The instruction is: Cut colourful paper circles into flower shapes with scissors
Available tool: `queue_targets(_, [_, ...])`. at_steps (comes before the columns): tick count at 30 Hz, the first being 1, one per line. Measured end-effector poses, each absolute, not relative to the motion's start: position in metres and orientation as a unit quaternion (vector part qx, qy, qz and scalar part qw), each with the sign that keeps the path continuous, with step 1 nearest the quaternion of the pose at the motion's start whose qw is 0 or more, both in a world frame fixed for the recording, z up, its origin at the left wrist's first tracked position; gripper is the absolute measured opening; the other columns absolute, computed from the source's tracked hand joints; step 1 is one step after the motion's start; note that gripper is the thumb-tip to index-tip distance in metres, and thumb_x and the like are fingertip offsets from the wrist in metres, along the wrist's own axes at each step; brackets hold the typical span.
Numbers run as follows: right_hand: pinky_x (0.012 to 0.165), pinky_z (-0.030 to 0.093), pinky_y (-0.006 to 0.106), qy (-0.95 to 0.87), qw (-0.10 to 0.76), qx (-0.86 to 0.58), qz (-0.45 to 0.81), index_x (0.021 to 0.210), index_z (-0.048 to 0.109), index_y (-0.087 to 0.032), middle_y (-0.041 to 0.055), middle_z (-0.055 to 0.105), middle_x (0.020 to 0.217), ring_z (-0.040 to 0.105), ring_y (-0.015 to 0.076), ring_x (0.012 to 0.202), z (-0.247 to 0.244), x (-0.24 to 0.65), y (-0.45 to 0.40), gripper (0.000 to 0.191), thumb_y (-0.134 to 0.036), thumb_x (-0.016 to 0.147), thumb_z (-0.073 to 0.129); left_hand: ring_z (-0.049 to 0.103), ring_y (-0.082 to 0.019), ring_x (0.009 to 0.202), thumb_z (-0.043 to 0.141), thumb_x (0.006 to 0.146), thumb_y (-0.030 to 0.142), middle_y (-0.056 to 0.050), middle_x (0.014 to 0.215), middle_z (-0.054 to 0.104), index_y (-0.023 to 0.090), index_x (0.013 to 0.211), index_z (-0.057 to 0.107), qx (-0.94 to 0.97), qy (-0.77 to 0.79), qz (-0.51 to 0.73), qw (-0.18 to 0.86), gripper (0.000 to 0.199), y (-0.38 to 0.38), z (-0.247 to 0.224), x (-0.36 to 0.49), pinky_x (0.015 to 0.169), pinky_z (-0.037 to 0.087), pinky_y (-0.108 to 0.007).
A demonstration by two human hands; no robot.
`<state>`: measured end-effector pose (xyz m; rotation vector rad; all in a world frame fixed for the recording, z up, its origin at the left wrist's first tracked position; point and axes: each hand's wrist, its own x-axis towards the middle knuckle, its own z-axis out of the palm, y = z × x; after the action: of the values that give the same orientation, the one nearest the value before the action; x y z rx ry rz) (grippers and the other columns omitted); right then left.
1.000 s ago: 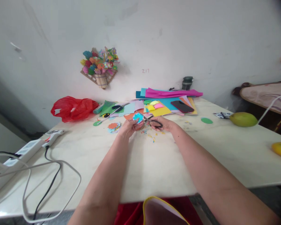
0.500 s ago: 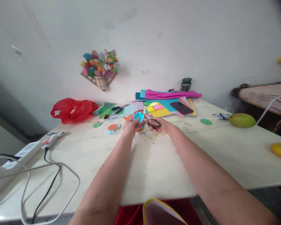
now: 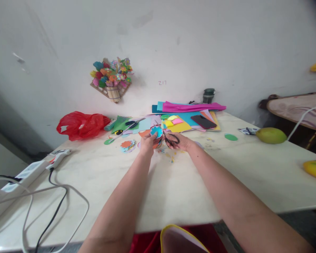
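My left hand (image 3: 147, 142) pinches a blue flower-shaped paper (image 3: 156, 131) with a scalloped edge, thumb on top. In my right hand (image 3: 180, 141) are dark-handled scissors (image 3: 173, 139), their blades pointing left at the paper's right edge. Small coloured scraps (image 3: 172, 159) lie on the table below my hands. To the left sits a small pile of cut paper flowers (image 3: 127, 145), an orange one on top. Behind my hands are yellow and pink paper pieces (image 3: 177, 121).
A red plastic bag (image 3: 81, 125) and a second pair of scissors (image 3: 133, 123) lie back left. A phone (image 3: 204, 122) rests on coloured sheets. Green mango (image 3: 271, 135) at right; power strips (image 3: 59, 159) and cables at left.
The blue paper has shifted and turned slightly in my left hand. My right hand and the scissors have moved a little to the left.
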<state>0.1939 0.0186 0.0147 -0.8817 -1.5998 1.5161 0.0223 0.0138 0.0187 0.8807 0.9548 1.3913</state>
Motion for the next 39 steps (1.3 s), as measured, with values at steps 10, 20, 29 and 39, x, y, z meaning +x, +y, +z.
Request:
queue_targets(10, [0.033,0.024,0.018,-0.641,0.385,-0.335,0.574,0.077,0.055,-0.017,-0.0022,0.059,0.056,0.049,0.0073,0.039,0.015,0.190,0.016,0.054,-0.066,0.068,0.074,0.063,-0.014,0.057,0.087,0.058,0.025,-0.002,0.063,0.068,0.014,0.066,0.066,0.347,0.401,0.625,0.573,0.024,0.018,0.013,0.023,0.065,0.051,-0.027])
queue_targets(20, [0.034,0.027,0.019,-0.643,0.392,-0.346,0.560,0.076,0.057,-0.017,-0.0009,0.061,0.057,0.051,0.0087,0.041,0.019,0.186,0.012,0.046,-0.061,0.077,0.069,0.059,-0.013,0.058,0.088,0.053,0.029,0.000,0.061,0.063,0.016,0.060,0.064,0.356,0.402,0.635,0.555,0.029,0.016,0.013,0.025,0.068,0.049,-0.029])
queue_targets(29, [0.031,0.027,0.019,-0.631,0.415,-0.332,0.565,0.075,0.056,-0.016,-0.0005,0.061,0.055,0.051,0.0091,0.040,0.016,0.178,0.014,0.050,-0.063,0.073,0.072,0.057,-0.011,0.057,0.087,0.054,0.028,0.001,0.060,0.062,0.016,0.061,0.064,0.347,0.403,0.656,0.535,0.027,0.016,0.011,0.028,0.067,0.046,-0.026])
queue_targets(39, [0.031,0.027,0.019,-0.616,0.418,-0.347,0.570,0.073,0.055,-0.018,-0.0002,0.061,0.055,0.052,0.0096,0.040,0.016,0.174,0.013,0.047,-0.061,0.074,0.072,0.057,-0.011,0.056,0.088,0.054,0.030,0.002,0.058,0.060,0.016,0.060,0.064,0.341,0.411,0.671,0.514,0.029,0.019,0.008,0.030,0.066,0.046,-0.026])
